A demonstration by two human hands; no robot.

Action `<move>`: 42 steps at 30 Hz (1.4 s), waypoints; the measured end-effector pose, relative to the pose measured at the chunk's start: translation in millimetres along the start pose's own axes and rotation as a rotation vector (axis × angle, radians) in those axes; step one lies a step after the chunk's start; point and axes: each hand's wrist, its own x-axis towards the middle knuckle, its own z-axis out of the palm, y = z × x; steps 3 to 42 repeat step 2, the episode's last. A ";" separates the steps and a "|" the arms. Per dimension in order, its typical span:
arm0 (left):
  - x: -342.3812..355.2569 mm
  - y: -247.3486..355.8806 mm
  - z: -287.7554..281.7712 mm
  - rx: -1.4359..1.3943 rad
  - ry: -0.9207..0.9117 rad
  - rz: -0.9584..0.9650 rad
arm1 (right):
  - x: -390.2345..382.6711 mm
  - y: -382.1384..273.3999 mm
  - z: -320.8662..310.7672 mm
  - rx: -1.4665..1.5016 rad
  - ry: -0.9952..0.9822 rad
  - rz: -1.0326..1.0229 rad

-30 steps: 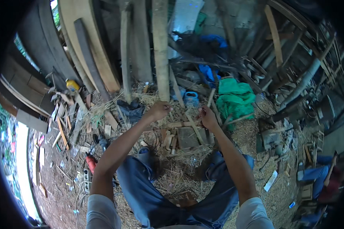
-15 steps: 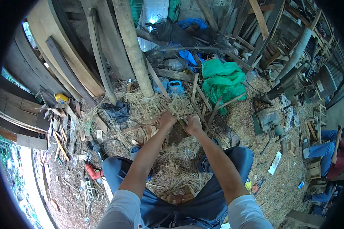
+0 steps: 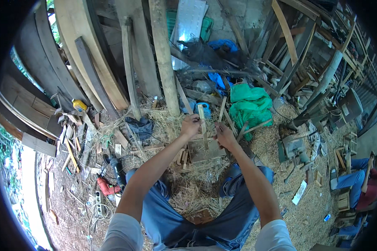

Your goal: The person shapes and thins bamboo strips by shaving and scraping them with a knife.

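Between my knees, over the litter of shavings, my left hand [image 3: 190, 126] pinches the edge of a narrow pale wooden strip [image 3: 203, 130], which points away from me. To the right of the strip, and apart from it, my right hand [image 3: 224, 137] is closed with its fingers curled. A dark bit shows below that hand, but I cannot make out what it holds. Under both hands lies a flat brown wooden block [image 3: 203, 152] on the ground, with small wood offcuts [image 3: 182, 158] at its left.
A red power drill [image 3: 107, 186] and a dark angle grinder [image 3: 118, 170] lie left of my leg, near a white cord. Ahead are a green tarp [image 3: 249, 104], a blue container [image 3: 204, 109] and a leaning pole [image 3: 163, 58]. Another person [image 3: 358, 180] sits far right.
My hands were close together on the strip and have moved apart. The right hand has shifted right, away from it. My view has shifted, and the strip now stands out between the hands.
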 end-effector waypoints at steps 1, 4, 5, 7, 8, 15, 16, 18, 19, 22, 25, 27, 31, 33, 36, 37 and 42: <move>0.3 -0.2 -11.4 0.058 -0.020 0.063 | -6.4 -15.2 -1.9 -0.056 -0.052 0.011; -0.3 7.3 -15.9 0.056 -0.009 0.076 | -10.6 -26.0 -7.6 -0.118 -0.094 0.024; -0.3 7.3 -15.9 0.056 -0.009 0.076 | -10.6 -26.0 -7.6 -0.118 -0.094 0.024; -0.3 7.3 -15.9 0.056 -0.009 0.076 | -10.6 -26.0 -7.6 -0.118 -0.094 0.024; -0.3 7.3 -15.9 0.056 -0.009 0.076 | -10.6 -26.0 -7.6 -0.118 -0.094 0.024; -0.3 7.3 -15.9 0.056 -0.009 0.076 | -10.6 -26.0 -7.6 -0.118 -0.094 0.024; -0.3 7.3 -15.9 0.056 -0.009 0.076 | -10.6 -26.0 -7.6 -0.118 -0.094 0.024; -0.3 7.3 -15.9 0.056 -0.009 0.076 | -10.6 -26.0 -7.6 -0.118 -0.094 0.024; -0.3 7.3 -15.9 0.056 -0.009 0.076 | -10.6 -26.0 -7.6 -0.118 -0.094 0.024; -0.3 7.3 -15.9 0.056 -0.009 0.076 | -10.6 -26.0 -7.6 -0.118 -0.094 0.024; -0.3 7.3 -15.9 0.056 -0.009 0.076 | -10.6 -26.0 -7.6 -0.118 -0.094 0.024; -0.3 7.3 -15.9 0.056 -0.009 0.076 | -10.6 -26.0 -7.6 -0.118 -0.094 0.024; -0.3 7.3 -15.9 0.056 -0.009 0.076 | -10.6 -26.0 -7.6 -0.118 -0.094 0.024; -0.3 7.3 -15.9 0.056 -0.009 0.076 | -10.6 -26.0 -7.6 -0.118 -0.094 0.024; -0.3 7.3 -15.9 0.056 -0.009 0.076 | -10.6 -26.0 -7.6 -0.118 -0.094 0.024; -0.3 7.3 -15.9 0.056 -0.009 0.076 | -10.6 -26.0 -7.6 -0.118 -0.094 0.024; -0.3 7.3 -15.9 0.056 -0.009 0.076 | -10.6 -26.0 -7.6 -0.118 -0.094 0.024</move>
